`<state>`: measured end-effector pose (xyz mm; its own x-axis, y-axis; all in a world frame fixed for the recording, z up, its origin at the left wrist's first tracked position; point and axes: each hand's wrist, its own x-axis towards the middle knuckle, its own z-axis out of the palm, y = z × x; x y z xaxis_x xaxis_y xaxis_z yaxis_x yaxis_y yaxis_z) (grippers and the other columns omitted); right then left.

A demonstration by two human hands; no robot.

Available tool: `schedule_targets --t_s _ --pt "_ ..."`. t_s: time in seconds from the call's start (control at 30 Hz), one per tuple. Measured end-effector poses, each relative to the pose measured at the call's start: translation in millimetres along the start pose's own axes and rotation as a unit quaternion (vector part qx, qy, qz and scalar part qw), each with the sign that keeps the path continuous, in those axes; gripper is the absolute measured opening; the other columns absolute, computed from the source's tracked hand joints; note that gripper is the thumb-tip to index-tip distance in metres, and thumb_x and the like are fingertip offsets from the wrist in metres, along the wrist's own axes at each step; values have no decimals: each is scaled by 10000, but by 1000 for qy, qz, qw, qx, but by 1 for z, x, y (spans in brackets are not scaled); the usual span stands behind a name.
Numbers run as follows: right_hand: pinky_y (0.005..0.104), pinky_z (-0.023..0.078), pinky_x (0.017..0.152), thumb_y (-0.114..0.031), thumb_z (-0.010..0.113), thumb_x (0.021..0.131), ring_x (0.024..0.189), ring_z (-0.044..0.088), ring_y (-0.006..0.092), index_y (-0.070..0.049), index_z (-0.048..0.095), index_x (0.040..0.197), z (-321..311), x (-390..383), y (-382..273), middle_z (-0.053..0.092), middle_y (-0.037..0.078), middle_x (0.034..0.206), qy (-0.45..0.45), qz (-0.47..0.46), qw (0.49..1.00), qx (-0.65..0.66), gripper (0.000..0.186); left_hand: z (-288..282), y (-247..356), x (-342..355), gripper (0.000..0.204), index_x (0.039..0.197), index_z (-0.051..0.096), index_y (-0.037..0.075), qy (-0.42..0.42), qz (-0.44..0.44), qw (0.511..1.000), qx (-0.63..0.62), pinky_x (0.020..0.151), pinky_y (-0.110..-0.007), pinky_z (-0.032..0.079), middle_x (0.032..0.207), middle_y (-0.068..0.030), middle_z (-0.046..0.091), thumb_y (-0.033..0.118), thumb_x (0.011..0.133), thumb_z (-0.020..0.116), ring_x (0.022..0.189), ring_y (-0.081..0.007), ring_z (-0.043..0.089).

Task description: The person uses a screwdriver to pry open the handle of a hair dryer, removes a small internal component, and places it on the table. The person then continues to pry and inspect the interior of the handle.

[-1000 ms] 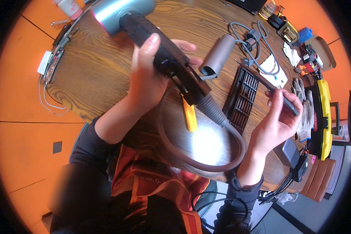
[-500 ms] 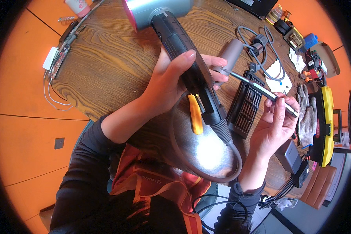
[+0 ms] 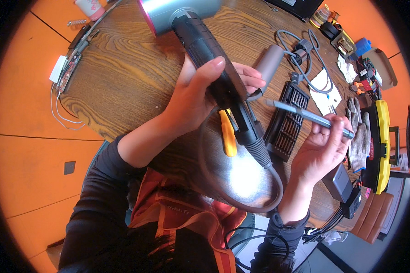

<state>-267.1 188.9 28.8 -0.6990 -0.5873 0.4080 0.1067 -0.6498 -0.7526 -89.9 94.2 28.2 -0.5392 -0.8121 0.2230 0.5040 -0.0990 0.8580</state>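
My left hand [image 3: 200, 98] grips the black handle of a hair dryer [image 3: 200, 45] with a silver and pink head, held above the wooden table [image 3: 123, 77]. Its grey cord [image 3: 241, 200] loops down from the handle's end toward my lap. A small orange-yellow tool [image 3: 227, 136] sticks out beside the handle, under my left hand. My right hand [image 3: 321, 150] holds a slim grey screwdriver [image 3: 307, 116], whose tip points left toward the dryer handle without touching it.
A black slotted tray [image 3: 288, 120] lies between my hands. A grey cylinder [image 3: 269, 68], a coiled grey cable [image 3: 305, 59], work gloves [image 3: 357, 132], a yellow and black case [image 3: 380, 141] and small parts sit at the right. A circuit strip [image 3: 70, 61] lies at the table's left edge.
The dryer has been raised and turned more upright in my left hand. My right hand has lifted the screwdriver and brought its tip closer to the handle.
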Motion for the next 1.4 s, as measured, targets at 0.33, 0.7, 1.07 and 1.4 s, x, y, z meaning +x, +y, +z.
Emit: schedule_targets --t_s 0.33,0.7,1.07,1.4 --pt "162 361 469 -111 553 863 499 471 45 -14 569 880 16 -14 -15 568 16 647 -209 282 924 -153 100 -4 0 -2 509 1142 293 2 -72 -79 986 -125 805 -376 504 1014 -274 550 375 844 470 903 -319 606" --pt "154 379 515 -78 606 818 581 502 26 2 611 914 20 -19 -15 596 -7 697 -212 375 899 -78 125 0 0 -5 738 1291 202 90 -75 -141 987 -29 723 -327 522 952 -265 562 517 781 522 786 -263 637" --pt "148 253 386 -101 598 829 450 389 6 -8 607 905 15 -20 -2 540 -14 627 -200 462 864 12 120 2 1 -5 758 1250 225 47 -69 -161 984 -29 648 -291 528 902 -261 574 490 749 583 705 -247 643" --pt "145 253 387 -71 581 828 452 393 12 6 597 886 8 -19 4 535 1 642 -199 472 856 64 98 6 2 -5 781 1245 223 23 -62 -167 984 15 649 -292 540 907 -248 581 508 743 574 716 -239 647"
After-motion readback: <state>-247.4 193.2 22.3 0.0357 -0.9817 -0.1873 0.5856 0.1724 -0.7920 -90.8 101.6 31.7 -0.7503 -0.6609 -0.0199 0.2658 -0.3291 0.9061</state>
